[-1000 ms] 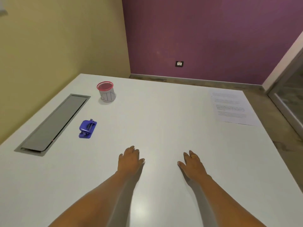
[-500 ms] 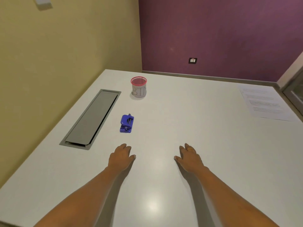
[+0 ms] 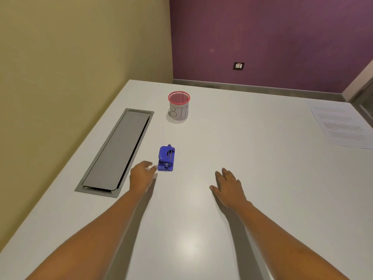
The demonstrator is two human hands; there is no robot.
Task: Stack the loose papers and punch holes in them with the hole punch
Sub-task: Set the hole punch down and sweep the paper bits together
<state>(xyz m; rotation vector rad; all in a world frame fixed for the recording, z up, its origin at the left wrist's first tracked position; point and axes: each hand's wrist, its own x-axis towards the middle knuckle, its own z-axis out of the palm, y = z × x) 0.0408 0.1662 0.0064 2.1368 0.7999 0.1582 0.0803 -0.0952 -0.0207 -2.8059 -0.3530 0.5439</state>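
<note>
One red-rimmed cup (image 3: 179, 106) reads "BIN".

Blue hole punch (image 3: 166, 158); pink-rimmed mesh cup (image 3: 179, 105); white table (image 3: 242, 178); purple wall (image 3: 262, 37); yellow wall (image 3: 80, 47).

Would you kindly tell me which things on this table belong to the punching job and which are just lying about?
For the job: hole punch; papers.
Lying about: pink-rimmed bin; grey cable hatch.
</note>
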